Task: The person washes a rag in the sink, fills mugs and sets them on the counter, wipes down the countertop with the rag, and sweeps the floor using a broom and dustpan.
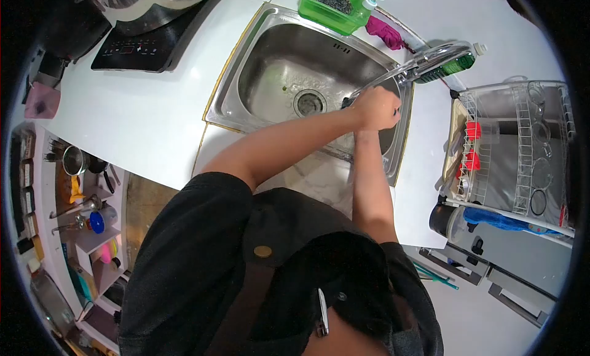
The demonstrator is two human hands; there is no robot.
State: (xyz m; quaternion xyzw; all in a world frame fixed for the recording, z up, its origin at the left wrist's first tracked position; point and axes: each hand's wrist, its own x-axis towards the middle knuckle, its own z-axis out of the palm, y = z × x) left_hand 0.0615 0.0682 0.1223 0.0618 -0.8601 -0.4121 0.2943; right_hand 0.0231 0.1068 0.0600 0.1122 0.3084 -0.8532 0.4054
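Over the right side of the steel sink [228, 104], my left hand [377, 107] is closed in a fist beneath the chrome faucet [424, 61]. A small dark item [348, 102] shows at its far edge, too covered to name. My right forearm [370, 184] comes up from below and meets the left hand. The right hand's fingers are hidden there, so I cannot tell what they hold. A thin stream of water runs from the spout toward the hands. Water wets the basin around the drain [310, 102].
A green container [335, 8] with dark scrubbing material and a pump stands behind the sink, beside a magenta cloth [386, 33]. A green bottle [448, 67] lies behind the faucet. Right is a wire dish rack [521, 147]; left, an induction cooker [138, 48] with a pot.
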